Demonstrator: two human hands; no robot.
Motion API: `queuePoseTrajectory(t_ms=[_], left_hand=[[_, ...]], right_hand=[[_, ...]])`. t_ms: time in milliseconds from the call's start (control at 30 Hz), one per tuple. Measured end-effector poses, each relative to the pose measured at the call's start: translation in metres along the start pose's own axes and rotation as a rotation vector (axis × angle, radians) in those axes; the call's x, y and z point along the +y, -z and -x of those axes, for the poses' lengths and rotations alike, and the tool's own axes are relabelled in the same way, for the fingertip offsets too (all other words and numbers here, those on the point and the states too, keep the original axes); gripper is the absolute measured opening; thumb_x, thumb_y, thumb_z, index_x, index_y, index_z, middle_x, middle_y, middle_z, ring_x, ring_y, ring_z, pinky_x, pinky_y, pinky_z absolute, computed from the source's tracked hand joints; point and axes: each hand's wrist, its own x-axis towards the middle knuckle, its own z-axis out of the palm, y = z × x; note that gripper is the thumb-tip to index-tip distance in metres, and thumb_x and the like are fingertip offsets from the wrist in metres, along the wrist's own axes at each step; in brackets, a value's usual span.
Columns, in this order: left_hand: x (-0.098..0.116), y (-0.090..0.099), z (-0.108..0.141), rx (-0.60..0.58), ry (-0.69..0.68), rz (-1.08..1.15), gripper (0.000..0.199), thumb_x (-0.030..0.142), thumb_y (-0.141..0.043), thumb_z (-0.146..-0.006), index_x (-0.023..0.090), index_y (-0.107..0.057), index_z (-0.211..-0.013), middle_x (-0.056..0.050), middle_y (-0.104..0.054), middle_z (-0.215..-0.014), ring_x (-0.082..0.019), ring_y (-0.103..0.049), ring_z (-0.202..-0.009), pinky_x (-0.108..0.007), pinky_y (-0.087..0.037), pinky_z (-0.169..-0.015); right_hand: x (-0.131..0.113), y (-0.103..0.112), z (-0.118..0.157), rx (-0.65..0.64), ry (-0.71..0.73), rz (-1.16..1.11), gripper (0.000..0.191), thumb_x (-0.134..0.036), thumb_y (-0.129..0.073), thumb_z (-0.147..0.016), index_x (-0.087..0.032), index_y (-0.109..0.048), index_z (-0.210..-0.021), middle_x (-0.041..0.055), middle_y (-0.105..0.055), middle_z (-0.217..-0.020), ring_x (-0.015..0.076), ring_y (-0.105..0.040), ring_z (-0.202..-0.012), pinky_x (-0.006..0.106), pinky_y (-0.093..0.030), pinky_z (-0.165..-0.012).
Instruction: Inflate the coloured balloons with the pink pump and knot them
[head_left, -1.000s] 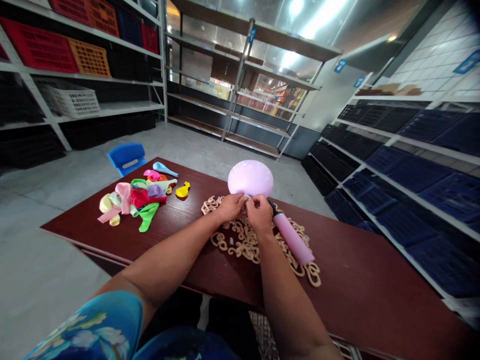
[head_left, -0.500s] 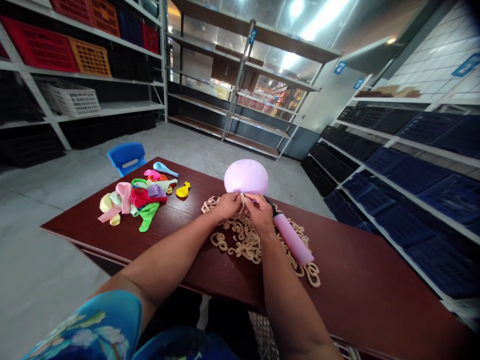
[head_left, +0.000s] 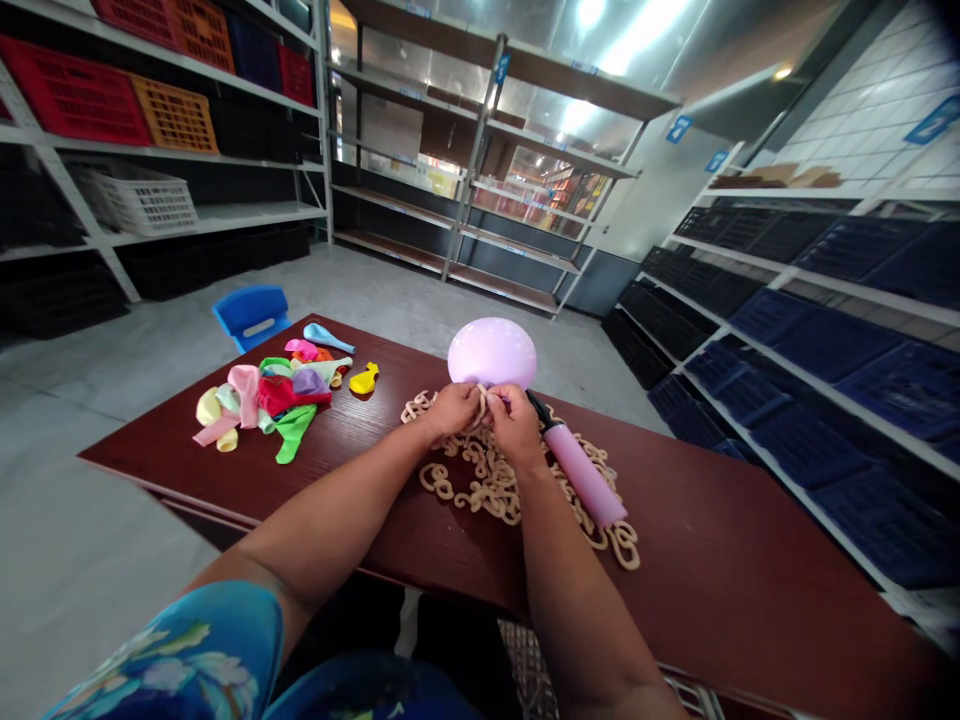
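An inflated light purple balloon (head_left: 492, 352) stands just beyond my fingertips, its neck end toward me. My left hand (head_left: 456, 412) is closed, pinching a strand of thick beige cord against the balloon's neck. Beside it, my right hand (head_left: 517, 425) is closed too, thumb and finger pinching at the neck, where a bit of purple shows. The fingers partly hide the cord and neck. Under both hands lies a loose, curly heap of beige cord (head_left: 491, 490). A pink hand pump (head_left: 585, 475) with a black end rests on the heap, right of my right hand.
Deflated balloons (head_left: 281, 390) in many colours lie piled on the dark red table (head_left: 720, 570) at the left, with a yellow one (head_left: 364, 379) apart. A blue chair (head_left: 252, 314) stands behind the far left corner. Shelves with crates (head_left: 795, 400) line the sides.
My right fingers have shifted slightly at the neck, and a bit of purple now shows between them. My left hand still pinches the cord; the balloon has hardly moved.
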Motion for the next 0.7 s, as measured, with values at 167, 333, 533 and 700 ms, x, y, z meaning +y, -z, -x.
queuePoseTrajectory(t_ms=[167,333,533,700], left_hand=[[0.006,0.006,0.002,-0.059,-0.093,-0.198,0.032,0.034,-0.036,-0.085,0.015,-0.052,-0.065,0.0,-0.054,-0.059,-0.01,-0.045,-0.054,-0.021,-0.036,-0.054],[0.014,0.001,0.008,-0.103,-0.196,-0.381,0.032,0.033,-0.036,-0.086,0.016,-0.055,-0.068,-0.001,-0.055,-0.063,-0.012,-0.046,-0.059,-0.023,-0.037,-0.06],[0.027,-0.011,0.018,-0.167,-0.331,-0.565,0.033,0.032,-0.035,-0.086,0.015,-0.06,-0.074,-0.007,-0.061,-0.072,-0.014,-0.051,-0.063,-0.025,-0.039,-0.062],[0.032,-0.016,0.023,-0.159,-0.4,-0.711,0.032,0.031,-0.036,-0.084,0.014,-0.063,-0.078,-0.01,-0.064,-0.076,-0.018,-0.055,-0.067,-0.028,-0.039,-0.064]], right_hand=[[0.0,0.003,-0.002,0.096,-0.054,0.067,0.019,-0.035,-0.042,-0.082,-0.019,-0.052,-0.084,-0.0008,-0.057,-0.064,0.0144,-0.053,-0.06,0.031,-0.043,-0.068],[0.0,0.007,-0.003,0.369,-0.018,0.23,0.014,-0.029,-0.04,-0.08,-0.019,-0.05,-0.082,0.0063,-0.056,-0.083,0.0192,-0.05,-0.08,0.035,-0.039,-0.078],[0.005,0.011,-0.005,0.471,-0.083,0.252,0.015,-0.031,-0.039,-0.08,-0.019,-0.048,-0.08,0.0067,-0.054,-0.083,0.0191,-0.047,-0.081,0.034,-0.037,-0.078],[0.017,0.01,-0.007,0.456,-0.254,0.098,0.02,-0.037,-0.04,-0.08,-0.019,-0.048,-0.078,0.0007,-0.053,-0.07,0.0149,-0.047,-0.067,0.029,-0.038,-0.067]])
